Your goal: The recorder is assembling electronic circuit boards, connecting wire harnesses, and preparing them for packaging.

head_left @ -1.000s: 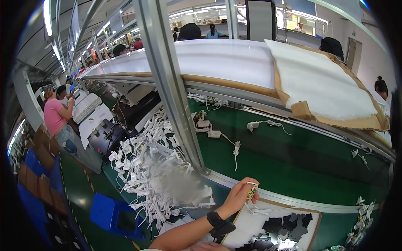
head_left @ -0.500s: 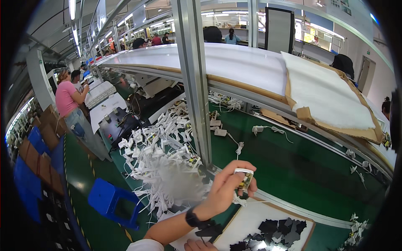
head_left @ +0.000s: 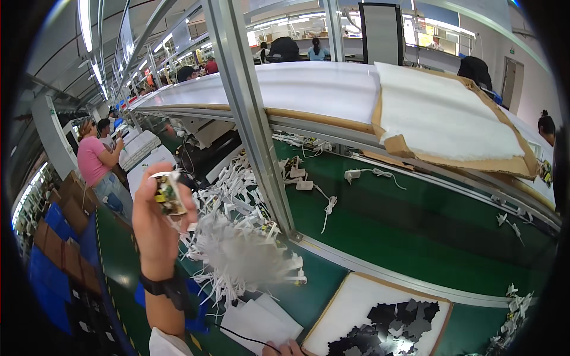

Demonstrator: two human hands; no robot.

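My left hand [head_left: 160, 231], with a dark band at the wrist, is raised at left of centre. Its fingers and thumb close round an opened white power adapter [head_left: 170, 196], whose circuit board with yellow parts is exposed. Behind and below it lies a tangled heap of white adapters and cords [head_left: 237, 204], partly blurred by a greyish haze. At the lower edge, only some fingers of my right hand [head_left: 284, 349] show, beside a thin black cord [head_left: 243, 337]; whatever they hold is cut off. White sheets [head_left: 261, 317] lie just beyond that hand.
A brown-edged white board [head_left: 332, 314] bears dark flat scraps [head_left: 404, 320]. A metal post [head_left: 249, 118] rises beyond the heap. Across the green belt [head_left: 386, 237] lie several corded adapters. A white shelf [head_left: 320, 89] spans above. A person in pink [head_left: 95, 160] stands far left.
My left hand has moved left and upward with the opened adapter, from above the board to in front of the heap. The view has shifted, and the white sheets show more fully.
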